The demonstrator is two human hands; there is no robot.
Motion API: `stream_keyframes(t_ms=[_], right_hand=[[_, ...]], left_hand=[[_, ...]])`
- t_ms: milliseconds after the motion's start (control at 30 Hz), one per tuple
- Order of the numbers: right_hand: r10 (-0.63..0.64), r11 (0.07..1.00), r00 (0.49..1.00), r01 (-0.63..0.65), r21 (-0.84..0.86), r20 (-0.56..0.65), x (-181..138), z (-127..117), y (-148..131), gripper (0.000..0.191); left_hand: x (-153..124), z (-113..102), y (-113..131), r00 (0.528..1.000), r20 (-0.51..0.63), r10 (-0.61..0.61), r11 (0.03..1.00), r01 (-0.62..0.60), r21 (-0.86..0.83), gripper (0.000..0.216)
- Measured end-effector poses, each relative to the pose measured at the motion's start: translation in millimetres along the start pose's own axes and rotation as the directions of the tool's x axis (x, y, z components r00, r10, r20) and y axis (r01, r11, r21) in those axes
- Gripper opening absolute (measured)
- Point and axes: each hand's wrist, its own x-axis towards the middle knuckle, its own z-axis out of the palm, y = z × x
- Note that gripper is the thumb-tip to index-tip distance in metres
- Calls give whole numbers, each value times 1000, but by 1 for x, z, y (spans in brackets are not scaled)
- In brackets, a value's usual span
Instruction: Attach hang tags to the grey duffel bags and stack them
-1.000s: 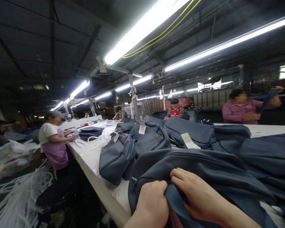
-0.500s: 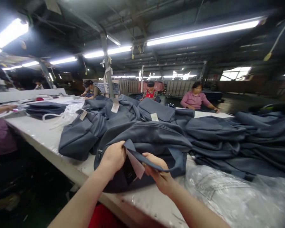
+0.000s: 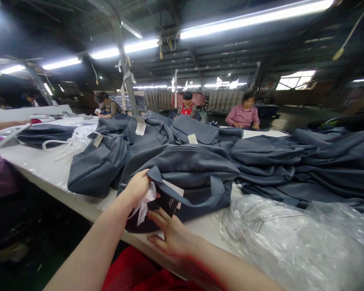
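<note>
A dark blue-grey bag [image 3: 191, 161] with a zipper along its top lies on the table in front of me. My left hand [image 3: 138, 186] is closed round one end of its strap handle [image 3: 210, 202], and the handle's loop hangs to the right. Crumpled white material [image 3: 147, 202] shows under my left hand; its kind is unclear. A black hang tag [image 3: 169, 202] and a pale tag [image 3: 173, 188] hang below the strap. My right hand [image 3: 172, 230] is low at the bag's front, fingers stretched and thumb apart, fingertips close to the black tag and the white material.
Several similar bags [image 3: 151, 137] are heaped behind and to the right. Clear plastic bags [image 3: 279, 238] lie at the right front of the white table [image 3: 30, 161]. White cords [image 3: 75, 143] lie at left. A person's arm [image 3: 9, 126] reaches in there; other people sit farther back.
My right hand has let go of the strap and moved down and left. White material now shows under my left hand, which keeps the strap. The black tag has swung rightward.
</note>
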Motion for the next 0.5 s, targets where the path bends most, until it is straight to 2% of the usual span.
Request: stream_keyframes(t_ms=[33,100,167,233,300,333,400,500], right_hand=[[0,994,999,5,111,-48,7,7,13,61],[89,925,986,-28,379,-142,21,11,30,49],[234,759,954,-59,648,-188,32,3,36,42],[300,578,940,-45,815,-160,35,-15,34,44],[255,468,961,-28,883,-104,30,-37,31,50],[213,448,974,-23,894,-82,26,-47,29,54],[141,489,988,-18,872,-59,17,-62,27,58],[127,705,987,-21,709,-97,11,-68,25,54]], left_hand=[[-4,0,-1,999,37,-29,998,31,-59,48],[-11,-1,-4,996,73,-53,988,63,-140,48],[-17,-4,-6,997,62,-36,982,46,-181,42],[-20,-8,-8,997,16,71,988,-68,-136,30],[-23,-10,-9,979,-28,204,979,-204,11,23],[-25,-10,-9,967,-37,254,963,-249,100,23],[-28,-8,-8,956,-42,291,930,-272,248,27],[-33,-2,-6,950,-26,310,889,-281,361,24]])
